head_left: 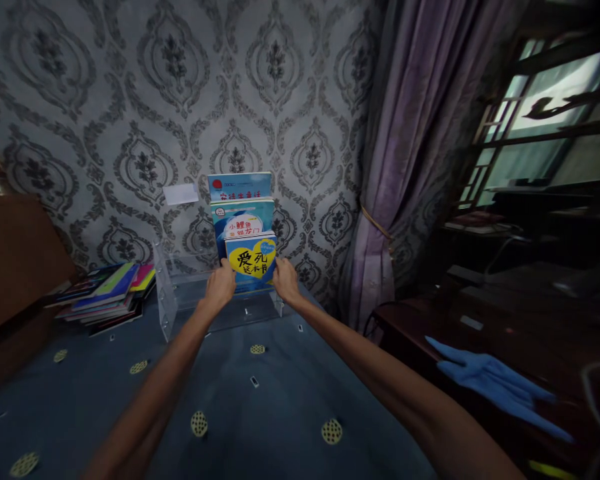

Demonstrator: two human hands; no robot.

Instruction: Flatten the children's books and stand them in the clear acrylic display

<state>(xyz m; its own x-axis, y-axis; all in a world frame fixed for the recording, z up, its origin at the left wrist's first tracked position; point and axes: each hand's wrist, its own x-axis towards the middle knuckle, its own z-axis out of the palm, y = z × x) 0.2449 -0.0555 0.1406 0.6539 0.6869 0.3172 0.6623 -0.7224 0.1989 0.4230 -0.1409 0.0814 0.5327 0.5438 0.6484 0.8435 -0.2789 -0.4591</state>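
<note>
A clear acrylic book rack (167, 300) stands on a blue patterned surface (260, 400) against the wall. Three picture books stand in it in tiers. My left hand (221, 285) grips the left edge of the front book (253, 259), which has a yellow heart on a blue cover. My right hand (285, 280) grips its right edge. Behind it rises a second blue book (243, 220), and a third book (240, 187) with a red dot stands at the back.
A stack of flat books (105, 297) lies left of the rack, beside a brown wooden piece (15, 260). A purple curtain (410, 167) hangs at right. On the dark wooden furniture (480, 320) lies a blue cloth (495, 383). A window (545, 120) shows behind.
</note>
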